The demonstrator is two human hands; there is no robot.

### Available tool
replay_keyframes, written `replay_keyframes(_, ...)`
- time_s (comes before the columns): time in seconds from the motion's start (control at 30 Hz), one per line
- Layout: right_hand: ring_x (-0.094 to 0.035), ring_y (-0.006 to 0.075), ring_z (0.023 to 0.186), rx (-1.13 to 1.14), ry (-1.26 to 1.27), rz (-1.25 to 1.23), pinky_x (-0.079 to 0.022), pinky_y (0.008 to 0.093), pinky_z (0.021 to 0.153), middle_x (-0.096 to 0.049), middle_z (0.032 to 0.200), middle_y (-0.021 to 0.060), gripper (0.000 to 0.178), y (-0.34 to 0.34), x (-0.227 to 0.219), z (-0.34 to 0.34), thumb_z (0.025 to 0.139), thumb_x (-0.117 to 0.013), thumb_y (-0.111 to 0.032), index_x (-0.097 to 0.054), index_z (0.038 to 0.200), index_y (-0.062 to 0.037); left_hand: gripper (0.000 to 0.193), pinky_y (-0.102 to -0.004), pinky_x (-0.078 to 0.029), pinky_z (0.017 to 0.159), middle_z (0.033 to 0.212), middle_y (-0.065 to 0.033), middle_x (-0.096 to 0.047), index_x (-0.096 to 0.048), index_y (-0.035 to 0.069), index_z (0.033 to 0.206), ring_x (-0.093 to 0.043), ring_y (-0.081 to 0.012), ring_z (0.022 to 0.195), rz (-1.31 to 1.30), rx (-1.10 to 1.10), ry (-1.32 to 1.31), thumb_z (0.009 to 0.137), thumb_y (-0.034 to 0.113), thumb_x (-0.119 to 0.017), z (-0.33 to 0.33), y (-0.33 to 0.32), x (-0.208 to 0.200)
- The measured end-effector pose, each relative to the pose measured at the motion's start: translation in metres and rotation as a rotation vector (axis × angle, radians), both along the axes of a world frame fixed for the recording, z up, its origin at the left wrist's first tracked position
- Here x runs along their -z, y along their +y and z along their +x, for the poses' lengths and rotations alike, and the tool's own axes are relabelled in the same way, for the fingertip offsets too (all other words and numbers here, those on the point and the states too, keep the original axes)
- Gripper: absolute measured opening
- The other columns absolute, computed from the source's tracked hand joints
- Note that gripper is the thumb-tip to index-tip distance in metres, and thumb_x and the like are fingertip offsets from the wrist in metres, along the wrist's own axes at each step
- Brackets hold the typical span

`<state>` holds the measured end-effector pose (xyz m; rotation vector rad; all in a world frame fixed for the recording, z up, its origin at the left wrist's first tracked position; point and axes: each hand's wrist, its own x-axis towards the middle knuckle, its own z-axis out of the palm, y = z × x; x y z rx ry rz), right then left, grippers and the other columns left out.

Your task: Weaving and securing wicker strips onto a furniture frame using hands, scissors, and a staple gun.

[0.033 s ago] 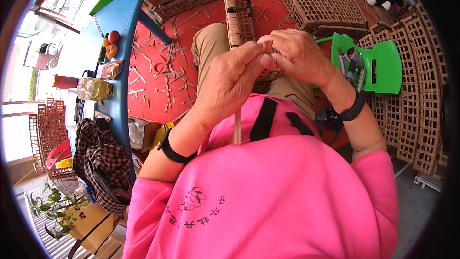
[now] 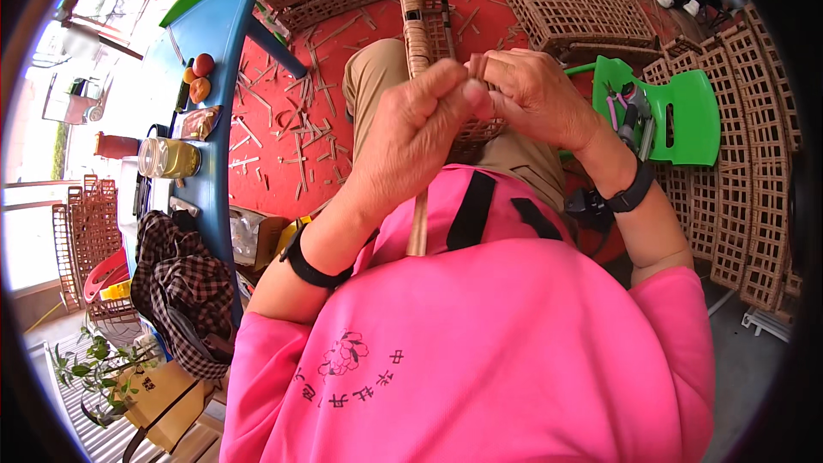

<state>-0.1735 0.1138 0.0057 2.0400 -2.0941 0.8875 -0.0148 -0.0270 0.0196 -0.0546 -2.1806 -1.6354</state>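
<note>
My left hand [image 2: 410, 133] and my right hand [image 2: 544, 96] meet above my lap, fingers closed in a pinch. Between the fingertips shows a short brown end of a flat strip [image 2: 477, 65], perhaps bamboo or rattan. A pale length of flat strip [image 2: 417, 225] hangs below my left hand toward my pink shirt; whether it is the same piece is hidden. Just beyond the hands rises a bar wrapped in strips [image 2: 414, 21], its lower part covered by my fingers. Some openwork weave [image 2: 476, 137] shows beneath them, between my knees.
To the left, a blue table [image 2: 225, 60] bears fruit [image 2: 201, 77], a glass jar [image 2: 178, 159] and a checked cloth [image 2: 184, 291]. A green chair [image 2: 690, 120] holds pliers [image 2: 614, 107] at right. Woven frames [image 2: 566, 0] stand around; strip offcuts [image 2: 300, 150] litter the red floor.
My hands have shifted very slightly, with the left fingers a little higher. The lower end of the hanging strip has swung slightly left.
</note>
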Motion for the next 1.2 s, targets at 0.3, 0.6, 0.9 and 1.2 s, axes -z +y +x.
replay_keyframes(0.3,-0.067,0.0382,0.085,-0.08,-0.525,0.147,-0.052,0.0454,0.071,-0.069,0.086,0.0158,0.033,0.004,-0.006,-0.006,0.1,-0.052,-0.037,-0.064,0.105,-0.0064,0.026,-0.0202,-0.04,0.061,0.07,0.0023,-0.052,-0.062,0.003,0.092,-0.049,-0.0054,0.066,0.558,0.106,-0.227,0.105,0.023,-0.052,-0.022,0.005,-0.015)
replay_keyframes(0.6,-0.07,0.0373,0.075,0.482,-0.284,-0.14,-0.054,0.0493,0.067,-0.071,0.079,0.0177,0.024,-0.021,0.016,0.015,0.1,-0.05,-0.027,-0.067,0.106,-0.0108,0.013,-0.0224,-0.04,0.06,0.083,0.0001,-0.055,-0.057,0.002,0.098,-0.043,-0.0038,0.064,1.0,-0.051,-0.113,0.104,0.013,-0.053,-0.016,0.022,-0.014)
replay_keyframes(0.9,-0.068,0.0406,0.075,0.617,-0.231,-0.039,-0.051,0.0525,0.064,-0.069,0.079,0.0198,0.023,-0.022,0.013,0.02,0.101,-0.05,-0.024,-0.066,0.11,-0.01,0.015,-0.0236,-0.039,0.062,0.078,0.0025,-0.048,-0.056,0.002,0.096,-0.04,-0.0049,0.064,0.991,-0.112,-0.101,0.104,0.014,-0.052,-0.009,0.032,-0.013)
replay_keyframes(1.2,-0.071,0.0356,0.078,0.537,-0.311,-0.074,-0.054,0.0466,0.069,-0.072,0.08,0.0174,0.025,-0.02,0.007,0.014,0.095,-0.053,-0.023,-0.072,0.101,-0.0073,0.026,-0.0231,-0.047,0.069,0.079,-0.0019,-0.069,-0.07,0.0,0.096,-0.06,-0.0065,0.076,0.351,0.052,-0.094,0.102,0.022,-0.058,-0.032,-0.002,-0.028)
